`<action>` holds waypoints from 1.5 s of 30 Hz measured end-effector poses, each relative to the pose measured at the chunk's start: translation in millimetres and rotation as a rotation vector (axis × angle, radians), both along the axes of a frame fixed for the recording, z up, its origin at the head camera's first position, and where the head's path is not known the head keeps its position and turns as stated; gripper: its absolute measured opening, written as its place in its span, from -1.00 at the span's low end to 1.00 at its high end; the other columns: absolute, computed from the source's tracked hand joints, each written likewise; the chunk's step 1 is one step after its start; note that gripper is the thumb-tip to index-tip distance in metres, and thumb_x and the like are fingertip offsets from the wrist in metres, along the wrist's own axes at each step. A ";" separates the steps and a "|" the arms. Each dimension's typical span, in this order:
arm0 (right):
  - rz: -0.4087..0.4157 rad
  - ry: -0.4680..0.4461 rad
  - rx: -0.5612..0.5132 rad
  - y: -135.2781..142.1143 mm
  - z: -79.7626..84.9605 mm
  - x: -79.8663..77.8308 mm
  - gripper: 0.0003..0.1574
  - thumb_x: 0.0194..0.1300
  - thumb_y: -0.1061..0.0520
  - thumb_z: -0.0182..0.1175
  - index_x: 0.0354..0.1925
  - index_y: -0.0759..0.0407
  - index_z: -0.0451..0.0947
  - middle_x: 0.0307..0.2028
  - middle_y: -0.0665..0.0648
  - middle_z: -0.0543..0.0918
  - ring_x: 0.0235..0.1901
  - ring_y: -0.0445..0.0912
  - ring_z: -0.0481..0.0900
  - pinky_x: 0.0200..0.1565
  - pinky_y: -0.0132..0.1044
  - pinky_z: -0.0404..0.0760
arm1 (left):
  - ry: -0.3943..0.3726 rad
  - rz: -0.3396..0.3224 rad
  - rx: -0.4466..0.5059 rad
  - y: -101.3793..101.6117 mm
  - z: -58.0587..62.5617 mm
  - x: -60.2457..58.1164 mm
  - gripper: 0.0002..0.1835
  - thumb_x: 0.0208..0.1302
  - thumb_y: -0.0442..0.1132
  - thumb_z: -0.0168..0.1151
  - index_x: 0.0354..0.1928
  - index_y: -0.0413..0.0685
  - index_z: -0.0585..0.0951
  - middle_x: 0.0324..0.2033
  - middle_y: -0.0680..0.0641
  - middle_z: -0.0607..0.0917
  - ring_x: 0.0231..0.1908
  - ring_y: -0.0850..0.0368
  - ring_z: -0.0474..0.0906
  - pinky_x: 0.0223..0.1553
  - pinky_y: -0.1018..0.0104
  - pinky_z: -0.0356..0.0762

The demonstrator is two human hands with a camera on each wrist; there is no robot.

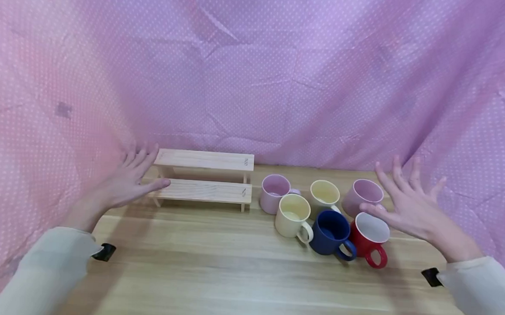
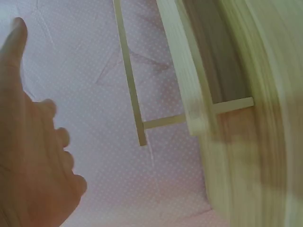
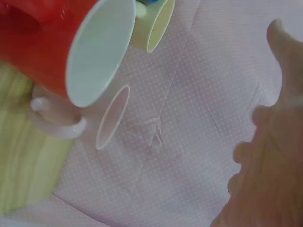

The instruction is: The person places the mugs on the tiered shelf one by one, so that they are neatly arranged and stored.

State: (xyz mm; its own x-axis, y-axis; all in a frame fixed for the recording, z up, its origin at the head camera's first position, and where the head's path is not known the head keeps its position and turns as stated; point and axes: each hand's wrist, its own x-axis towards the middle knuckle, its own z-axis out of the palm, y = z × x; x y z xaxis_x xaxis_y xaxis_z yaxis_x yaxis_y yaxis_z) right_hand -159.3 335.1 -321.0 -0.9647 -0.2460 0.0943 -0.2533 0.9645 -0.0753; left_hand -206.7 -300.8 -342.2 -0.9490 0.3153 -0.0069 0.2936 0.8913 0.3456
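My left hand [image 1: 129, 182], fingers spread and holding nothing, hovers at the left end of a two-step wooden rack [image 1: 203, 191]. The rack's two bare shelves also show in the left wrist view. On the other side, my right hand [image 1: 412, 208] is spread beside a group of mugs, its thumb overlapping the right-hand pink mug [image 1: 363, 197] in the head view. In front of that stands a red mug [image 1: 359, 241] with a white inside. A dark blue mug [image 1: 327, 240], a cream mug [image 1: 291, 216], a yellow mug [image 1: 324, 194] and another pink mug [image 1: 272, 196] stand close together to its left.
A light wooden table [image 1: 212, 265] carries the rack and mugs. Pink dotted cloth [image 1: 256, 81] hangs behind and along both sides. Small black pieces [image 1: 106, 252] show at the cuffs of both pale sleeves [image 1: 54, 261].
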 end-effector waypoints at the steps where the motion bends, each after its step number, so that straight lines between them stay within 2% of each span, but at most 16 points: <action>1: 0.000 0.014 -0.033 1.5 -1.4 3.9 0.38 0.27 -0.49 0.21 0.63 -0.05 -0.39 0.54 0.26 -0.58 0.38 0.21 -0.86 -0.04 0.39 -0.96 | 0.019 0.002 0.022 -0.4 -0.9 0.9 0.08 0.42 0.35 0.05 0.58 0.22 -0.45 0.50 -0.06 -0.59 0.43 0.01 -0.82 0.35 -0.33 -0.67; 6: 0.026 0.026 -0.241 11.2 -15.2 23.2 0.66 0.12 -0.31 0.46 0.58 0.07 -0.59 0.50 0.25 -0.69 0.40 0.24 -0.85 -0.01 0.53 -0.83 | 0.061 0.035 0.146 -7.4 -12.7 4.9 0.26 0.29 0.28 0.28 0.56 0.15 -0.51 0.48 0.00 -0.64 0.44 0.03 -0.81 0.33 -0.45 -0.57; 11: 0.030 -0.048 -0.524 25.3 -38.9 40.2 0.66 0.19 -0.02 0.48 0.53 0.01 -0.75 0.48 0.16 -0.78 0.40 0.14 -0.87 0.16 0.45 -0.74 | -0.017 0.081 0.322 -21.3 -37.2 0.3 0.28 0.32 0.22 0.30 0.50 0.23 -0.61 0.48 0.04 -0.65 0.48 -0.02 -0.72 0.36 -0.42 -0.53; 14: 0.019 -0.102 -0.633 34.2 -53.6 49.3 0.54 0.31 0.06 0.35 0.50 -0.06 -0.80 0.49 0.13 -0.77 0.43 0.14 -0.80 0.32 0.22 -0.68 | -0.121 0.108 0.442 -29.9 -58.5 -1.5 0.19 0.43 0.18 0.19 0.45 0.34 -0.68 0.46 0.07 -0.67 0.49 -0.14 -0.66 0.35 -0.46 -0.44; 15: 0.012 -0.132 -0.659 36.9 -58.0 52.9 0.49 0.36 0.07 0.30 0.49 -0.10 -0.82 0.49 0.12 -0.75 0.45 0.19 -0.75 0.35 0.24 -0.60 | -0.162 0.118 0.481 -32.6 -65.6 -0.6 0.16 0.46 0.17 0.15 0.43 0.38 -0.70 0.46 0.07 -0.68 0.49 -0.17 -0.64 0.34 -0.48 -0.42; 17: -0.008 -0.196 -0.680 41.4 -67.0 59.3 0.38 0.45 0.06 0.20 0.49 -0.15 -0.81 0.51 0.15 -0.68 0.48 0.30 -0.59 0.48 -0.12 -0.35 | -0.212 0.132 0.522 -37.1 -78.0 -0.1 0.12 0.51 0.15 0.10 0.43 0.38 -0.71 0.46 0.03 -0.67 0.49 -0.28 -0.59 0.34 -0.50 -0.35; 19: -0.030 -0.293 -0.714 45.0 -75.4 66.6 0.27 0.53 0.04 0.11 0.48 -0.28 -0.80 0.53 0.16 -0.61 0.48 0.37 -0.44 0.39 -0.49 -0.12 | -0.249 0.143 0.553 -40.1 -89.2 1.9 0.09 0.53 0.15 0.07 0.44 0.35 -0.70 0.49 -0.08 -0.63 0.48 -0.41 -0.49 0.33 -0.51 -0.28; 21: -0.041 -0.380 -0.755 47.4 -84.8 73.0 0.18 0.59 0.03 0.03 0.48 -0.35 -0.77 0.55 0.26 -0.53 0.45 0.46 -0.28 0.21 -0.65 0.17 | -0.269 0.152 0.588 -41.7 -97.8 3.6 0.08 0.54 0.13 0.07 0.47 0.28 -0.66 0.51 -0.22 -0.57 0.48 -0.49 -0.38 0.34 -0.49 -0.21; 22: -0.050 -0.415 -0.761 48.6 -90.2 76.1 0.14 0.61 0.02 0.00 0.49 -0.35 -0.76 0.55 0.32 -0.46 0.51 0.30 -0.19 0.07 -0.74 0.19 | -0.269 0.160 0.598 -42.0 -101.3 3.9 0.08 0.54 0.12 0.08 0.50 0.21 -0.63 0.52 -0.31 -0.50 0.46 -0.54 -0.30 0.34 -0.48 -0.14; 24: -0.071 -0.493 -0.824 50.0 -99.7 81.6 0.10 0.63 0.02 -0.06 0.49 -0.36 -0.76 0.55 0.40 -0.39 0.49 0.04 0.12 0.05 -0.62 0.36 | -0.264 0.175 0.613 -42.2 -107.0 3.0 0.06 0.54 0.11 0.08 0.56 0.06 -0.54 0.53 -0.46 -0.31 0.44 -0.58 -0.13 0.32 -0.47 0.01; 27: -0.071 -0.553 -0.940 53.1 -111.1 85.7 0.05 0.66 0.09 -0.12 0.53 -0.10 -0.76 0.54 0.48 -0.29 0.23 -0.29 0.47 -0.02 -0.41 0.60 | -0.224 0.186 0.630 -40.7 -111.6 -3.4 -0.05 0.56 0.07 0.06 0.60 -0.19 -0.30 0.44 -0.55 0.05 0.34 -0.51 0.19 0.25 -0.29 0.35; 28: -0.075 -0.569 -0.984 54.2 -113.7 87.0 0.02 0.66 0.11 -0.13 0.56 -0.03 -0.71 0.57 0.36 -0.16 0.14 -0.40 0.49 -0.02 -0.33 0.64 | -0.211 0.186 0.638 -40.6 -112.6 -6.5 -0.09 0.57 0.05 0.05 0.60 -0.24 -0.21 0.39 -0.55 0.16 0.28 -0.44 0.31 0.20 -0.18 0.46; 30: -0.057 -0.601 -1.073 57.0 -117.7 87.1 -0.08 0.66 0.15 -0.17 0.60 0.09 -0.55 0.56 0.12 0.08 0.10 -0.33 0.57 0.00 -0.18 0.68 | -0.209 0.185 0.680 -40.4 -113.5 -13.5 -0.18 0.58 0.01 0.05 0.58 -0.28 -0.07 0.27 -0.53 0.33 0.13 -0.24 0.51 0.04 0.03 0.62; 34: -0.026 -0.674 -1.146 61.3 -121.4 86.0 -0.39 0.69 0.13 -0.25 0.57 0.19 -0.06 0.25 -0.23 0.50 0.14 -0.23 0.59 0.04 -0.08 0.66 | -0.252 0.209 0.765 -44.3 -114.1 -16.5 -0.24 0.56 -0.02 0.11 0.57 -0.23 0.07 0.04 -0.39 0.56 -0.21 0.09 0.66 -0.24 0.22 0.71; 40: 0.011 -0.800 -1.195 63.1 -120.4 77.7 -0.50 0.72 0.07 -0.38 0.34 0.23 0.33 0.14 0.14 0.67 0.10 -0.02 0.66 0.07 -0.15 0.65 | -0.304 0.261 0.776 -46.0 -111.3 -15.9 -0.21 0.51 0.03 0.18 0.57 -0.15 0.11 -0.17 -0.15 0.66 -0.37 0.10 0.65 -0.39 0.19 0.71; 45: 0.067 -0.878 -1.290 58.4 -120.2 71.0 -0.43 0.72 0.06 -0.44 0.25 0.13 0.49 0.11 0.16 0.68 0.09 0.02 0.66 0.10 -0.15 0.63 | -0.324 0.257 0.769 -45.6 -108.8 -16.2 -0.22 0.51 0.01 0.18 0.57 -0.16 0.11 -0.23 -0.12 0.70 -0.43 0.12 0.62 -0.48 0.22 0.66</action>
State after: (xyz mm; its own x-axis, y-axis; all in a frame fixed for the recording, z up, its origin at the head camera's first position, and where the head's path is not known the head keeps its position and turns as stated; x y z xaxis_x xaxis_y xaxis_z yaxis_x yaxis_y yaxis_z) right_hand -88.3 393.4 -441.2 -0.8196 -0.4888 -0.2988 0.2743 0.1230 -0.9537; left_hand -222.8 -346.4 -451.0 -0.9795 0.1201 -0.1619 -0.1012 0.4018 0.9101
